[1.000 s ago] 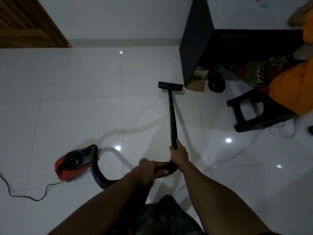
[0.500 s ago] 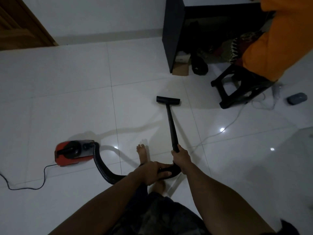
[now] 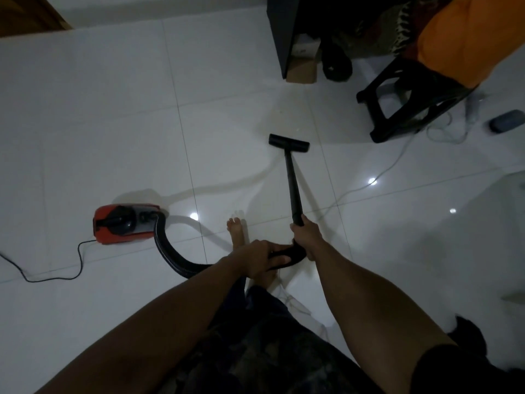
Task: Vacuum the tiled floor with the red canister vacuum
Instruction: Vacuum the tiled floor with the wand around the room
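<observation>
The red canister vacuum (image 3: pixel 123 227) sits on the white tiled floor (image 3: pixel 108 115) at my left. Its black hose (image 3: pixel 170 255) curves from the canister to the curved handle under my hands. My left hand (image 3: pixel 260 258) grips that handle. My right hand (image 3: pixel 306 237) grips the lower end of the black wand (image 3: pixel 292 186). The wand runs forward to the flat black floor nozzle (image 3: pixel 288 143), which rests on the tiles in front of me. My bare foot (image 3: pixel 237 231) stands between canister and wand.
A black power cord (image 3: pixel 56 275) trails left from the canister. A dark cabinet (image 3: pixel 282 32) with a cardboard box (image 3: pixel 302 69) stands ahead. At right are a black stool (image 3: pixel 403 106), an orange cloth (image 3: pixel 468 35), a white cable (image 3: pixel 392 163) and a grey object (image 3: pixel 507 124).
The nozzle has come back from the cabinet's foot toward me. The view has tilted down and shifted, so the cabinet and stool sit higher in the frame. Both hands keep their grip.
</observation>
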